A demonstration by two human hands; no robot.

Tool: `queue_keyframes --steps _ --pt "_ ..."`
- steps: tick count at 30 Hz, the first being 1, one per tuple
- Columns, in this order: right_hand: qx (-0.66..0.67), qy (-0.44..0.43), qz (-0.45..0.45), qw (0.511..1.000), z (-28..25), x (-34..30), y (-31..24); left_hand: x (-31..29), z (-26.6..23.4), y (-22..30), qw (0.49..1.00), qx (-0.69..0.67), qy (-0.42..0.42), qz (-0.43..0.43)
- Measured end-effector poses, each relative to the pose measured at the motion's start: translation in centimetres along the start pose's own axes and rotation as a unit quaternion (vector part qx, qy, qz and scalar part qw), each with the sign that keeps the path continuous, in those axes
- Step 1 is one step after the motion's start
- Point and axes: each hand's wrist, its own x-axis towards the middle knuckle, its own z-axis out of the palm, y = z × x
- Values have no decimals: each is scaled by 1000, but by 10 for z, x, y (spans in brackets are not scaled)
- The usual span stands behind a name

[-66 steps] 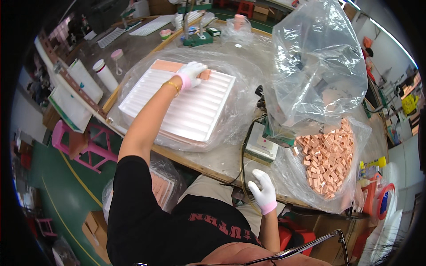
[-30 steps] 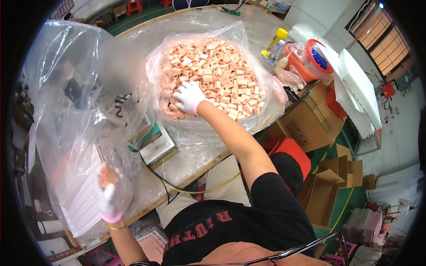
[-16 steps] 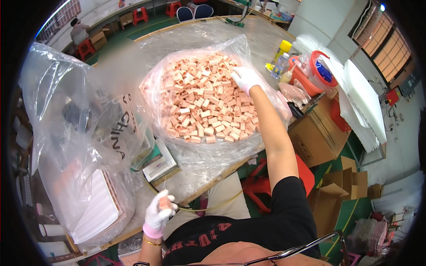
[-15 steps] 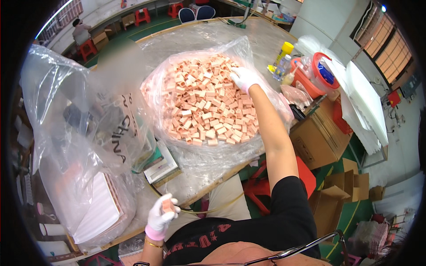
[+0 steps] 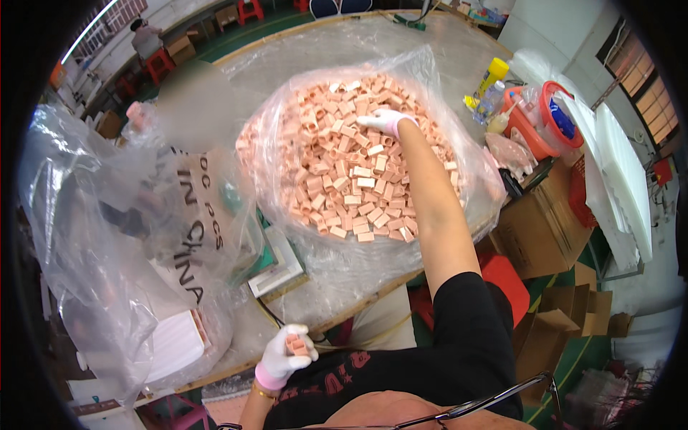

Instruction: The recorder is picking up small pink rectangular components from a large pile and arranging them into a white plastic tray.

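A heap of small peach-coloured hollow rectangular pieces (image 5: 344, 168) lies in an opened clear plastic bag (image 5: 473, 172) on the table. My right hand (image 5: 387, 120), in a white glove with a pink cuff, reaches over the far part of the heap. Its fingers stretch to the left and touch the pieces; no piece shows clearly in its grasp. Close to my body, below the table's front edge, my gloved left hand (image 5: 281, 357) is closed around peach hollow pieces (image 5: 297, 346), their openings showing between thumb and fingers. How many it holds is hard to make out.
A large clear printed bag (image 5: 107, 236) covers the table's left side, beside a metal-edged device (image 5: 278, 269). At the right stand a yellow can (image 5: 493, 75), a bottle (image 5: 490, 100) and red baskets (image 5: 529, 129). Below are cardboard boxes (image 5: 541, 222) and a red stool (image 5: 505, 279). A person (image 5: 146, 39) sits far left.
My right hand has moved left from the heap's right edge toward its middle. My left hand still grips peach pieces, turned a little differently. The whole view has shifted slightly.
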Motion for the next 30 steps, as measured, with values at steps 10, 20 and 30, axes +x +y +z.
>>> queue_keyframes --steps 10,20,30 --pt "69 39 -60 995 68 -32 -3 16 7 -4 992 -18 -121 13" --pt "-84 108 -161 977 88 -106 -48 14 1 -22 998 -3 28 59" --pt "-167 290 -393 857 109 -189 -67 17 -11 -9 970 108 162 145"
